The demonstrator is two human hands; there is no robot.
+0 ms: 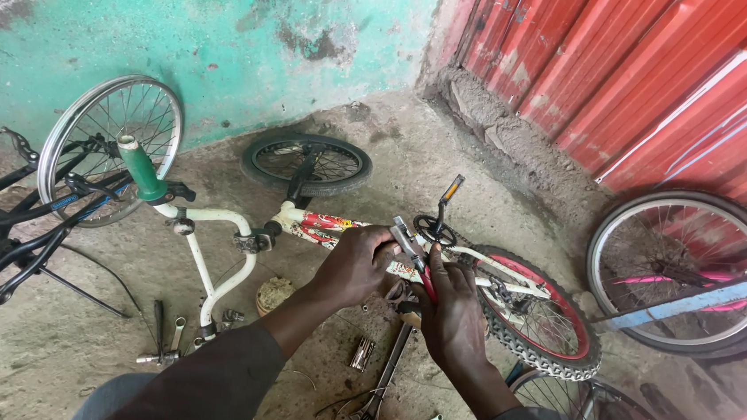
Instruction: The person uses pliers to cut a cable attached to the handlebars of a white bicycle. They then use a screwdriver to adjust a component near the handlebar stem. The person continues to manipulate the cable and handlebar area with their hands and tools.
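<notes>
Over the small bicycle (319, 228), left hand (353, 266) and right hand (452, 318) grip pliers (414, 256).

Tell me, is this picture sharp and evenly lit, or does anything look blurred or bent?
Head view: soft, even daylight with no hard shadows or glare; the hands, left hand and right hand, and the small white bicycle look sharp; the blue bar at right is smeared; the wide lens bows the red corrugated wall toward the edges.
</notes>
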